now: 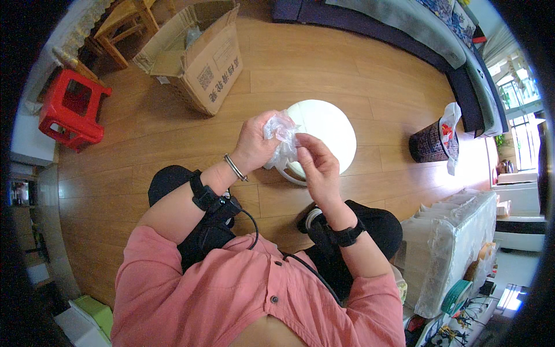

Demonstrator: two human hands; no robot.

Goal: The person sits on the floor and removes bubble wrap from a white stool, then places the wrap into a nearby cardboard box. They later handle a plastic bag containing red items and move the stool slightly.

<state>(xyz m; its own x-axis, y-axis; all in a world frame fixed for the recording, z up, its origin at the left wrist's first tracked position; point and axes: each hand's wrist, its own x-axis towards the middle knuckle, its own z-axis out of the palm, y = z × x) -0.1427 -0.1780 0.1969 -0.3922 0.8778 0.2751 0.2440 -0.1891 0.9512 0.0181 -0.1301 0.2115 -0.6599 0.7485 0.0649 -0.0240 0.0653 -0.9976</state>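
Observation:
A crumpled transparent plastic bag (282, 135) is bunched up in my left hand (256, 141), with the thumb lying across it. My right hand (320, 168) pinches the right edge of the plastic between thumb and fingertips. Whether anything is wrapped inside the folds, I cannot tell. Beyond and below both hands stands a round white stool (331, 134), partly covered by the plastic and my fingers. A curved pale handle or rim (289, 175) shows at its near side.
An open cardboard box (212, 71) stands on the wooden floor (299, 65), near a red plastic stool (89, 108). To the right are a lined waste bin (427, 143) and a lace-covered cabinet or table (451, 243). A sofa (390, 30) lines the far side.

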